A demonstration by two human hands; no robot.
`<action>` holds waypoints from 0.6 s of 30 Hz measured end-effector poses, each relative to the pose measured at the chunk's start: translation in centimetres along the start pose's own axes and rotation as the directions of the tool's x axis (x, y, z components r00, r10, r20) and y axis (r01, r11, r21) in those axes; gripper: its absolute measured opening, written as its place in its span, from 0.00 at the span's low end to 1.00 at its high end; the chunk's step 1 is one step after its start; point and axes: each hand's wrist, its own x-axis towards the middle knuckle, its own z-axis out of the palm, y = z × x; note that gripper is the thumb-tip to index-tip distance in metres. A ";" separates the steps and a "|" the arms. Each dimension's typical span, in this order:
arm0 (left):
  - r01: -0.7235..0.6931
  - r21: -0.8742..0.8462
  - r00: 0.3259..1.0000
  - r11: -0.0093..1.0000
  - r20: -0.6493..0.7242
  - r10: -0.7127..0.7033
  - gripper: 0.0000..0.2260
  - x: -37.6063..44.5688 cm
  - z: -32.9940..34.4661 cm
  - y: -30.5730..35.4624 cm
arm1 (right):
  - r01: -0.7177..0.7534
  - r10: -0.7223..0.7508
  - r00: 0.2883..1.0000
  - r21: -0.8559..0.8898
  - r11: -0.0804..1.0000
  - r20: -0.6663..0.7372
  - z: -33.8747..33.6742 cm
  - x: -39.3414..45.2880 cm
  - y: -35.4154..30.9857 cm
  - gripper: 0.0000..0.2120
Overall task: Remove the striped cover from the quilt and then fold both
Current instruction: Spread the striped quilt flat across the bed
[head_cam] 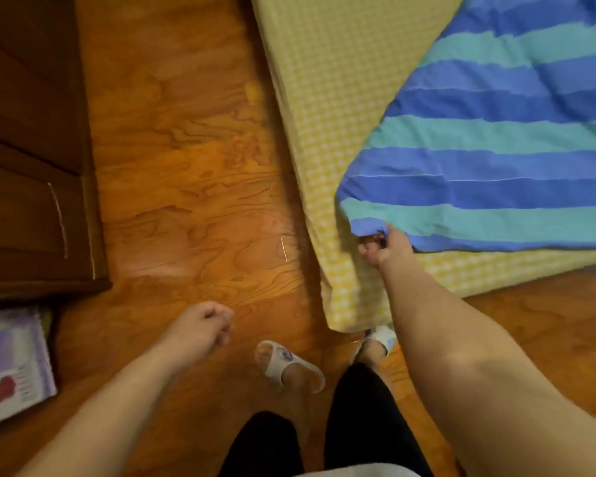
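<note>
Now the right hand (384, 247) pinched the near corner of the striped cover (503, 160), fingers curled tight round the cloth. Up and away from that grip the blue and green cover spread flat over the bed (324, 98) with its yellow checked sheet, and the bed's corner hung just below the grip, near a slipper (288, 364) on the wood floor (186, 166). Well off to the side, the left hand (205, 323) hung over the floor, loosely curled, holding nothing.
</note>
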 end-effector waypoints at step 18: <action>-0.737 0.384 0.676 0.556 0.422 0.604 0.39 -2.8 10.7 22.4 | 0.151 -0.302 0.944 0.636 0.757 0.136 -6.5 -27.0 -8.7 0.18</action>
